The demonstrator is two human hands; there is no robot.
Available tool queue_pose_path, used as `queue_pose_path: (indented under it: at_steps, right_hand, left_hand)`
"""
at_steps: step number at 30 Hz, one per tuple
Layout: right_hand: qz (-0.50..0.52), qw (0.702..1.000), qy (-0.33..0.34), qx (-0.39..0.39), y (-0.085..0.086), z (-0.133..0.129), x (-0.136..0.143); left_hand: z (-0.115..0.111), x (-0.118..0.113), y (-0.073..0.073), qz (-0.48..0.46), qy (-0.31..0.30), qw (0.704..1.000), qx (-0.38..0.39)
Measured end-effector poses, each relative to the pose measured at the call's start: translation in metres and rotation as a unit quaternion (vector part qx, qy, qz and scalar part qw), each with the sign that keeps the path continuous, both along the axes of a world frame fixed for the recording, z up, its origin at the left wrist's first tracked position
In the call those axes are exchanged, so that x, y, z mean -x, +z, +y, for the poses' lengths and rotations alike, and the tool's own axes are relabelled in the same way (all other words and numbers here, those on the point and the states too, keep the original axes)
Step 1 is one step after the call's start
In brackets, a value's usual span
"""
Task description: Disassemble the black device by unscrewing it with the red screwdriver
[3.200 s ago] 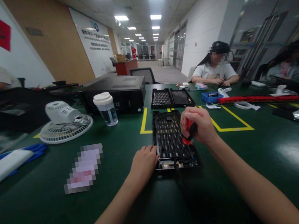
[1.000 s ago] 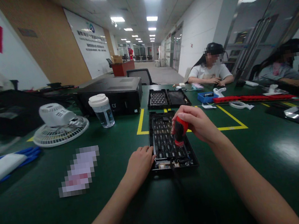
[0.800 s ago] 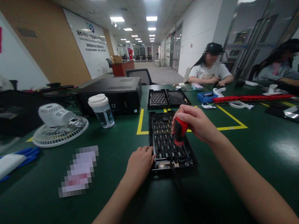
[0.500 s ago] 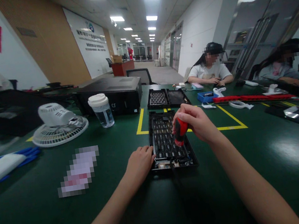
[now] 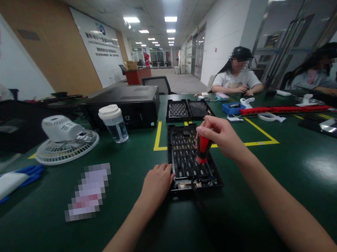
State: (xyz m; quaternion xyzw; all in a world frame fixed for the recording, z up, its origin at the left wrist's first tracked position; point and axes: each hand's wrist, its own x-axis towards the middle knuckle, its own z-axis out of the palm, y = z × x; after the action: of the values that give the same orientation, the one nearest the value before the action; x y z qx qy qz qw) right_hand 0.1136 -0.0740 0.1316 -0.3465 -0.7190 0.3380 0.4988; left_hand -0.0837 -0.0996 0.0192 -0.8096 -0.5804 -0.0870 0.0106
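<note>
A black case (image 5: 216,174) with rows of dark, shiny cells lies before me on the green table (image 5: 160,238). At its near end, small metallic and pale parts show. My right hand (image 5: 219,135) is closed around a red and black screwdriver handle (image 5: 203,148), held upright and slightly tilted over the right part of the case. The tool's tip cannot be made out. My left hand (image 5: 158,181) rests against the left edge of the case, fingers together and fingertips on the rim; whether it grips the rim cannot be told.
Behind the case lies an open black case (image 5: 200,108). A lidded cup (image 5: 115,123), a white fan (image 5: 65,140) and a large black box (image 5: 139,105) stand at left. At right are a blue tray (image 5: 231,108), a red strip (image 5: 287,109) and seated people.
The screwdriver handle has turned a little within my right hand, and the fingers have shifted slightly. My left hand and the case have stayed in place.
</note>
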Motion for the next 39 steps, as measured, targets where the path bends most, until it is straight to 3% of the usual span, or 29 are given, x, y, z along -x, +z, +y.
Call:
queue_pose_path:
  at_steps: [12, 25, 34, 39]
  right_hand:
    - [-0.057, 0.994, -0.084, -0.048, 0.0, 0.0, -0.001]
    - [-0.038, 0.992, -0.109, -0.039, -0.002, -0.001, 0.003]
    - [-0.044, 0.997, -0.009, -0.06, -0.005, 0.0, 0.006]
    - [0.04, 0.991, 0.116, 0.043, -0.013, 0.008, 0.007]
  left_hand:
    - [0.0, 0.001, -0.002, -0.002, -0.01, 1.0, -0.013]
    - [-0.001, 0.0, -0.001, -0.002, -0.003, 1.0, -0.005]
    - [0.0, 0.001, -0.002, 0.003, -0.005, 1.0, -0.011]
    - [0.001, 0.0, -0.001, 0.005, -0.006, 1.0, -0.012]
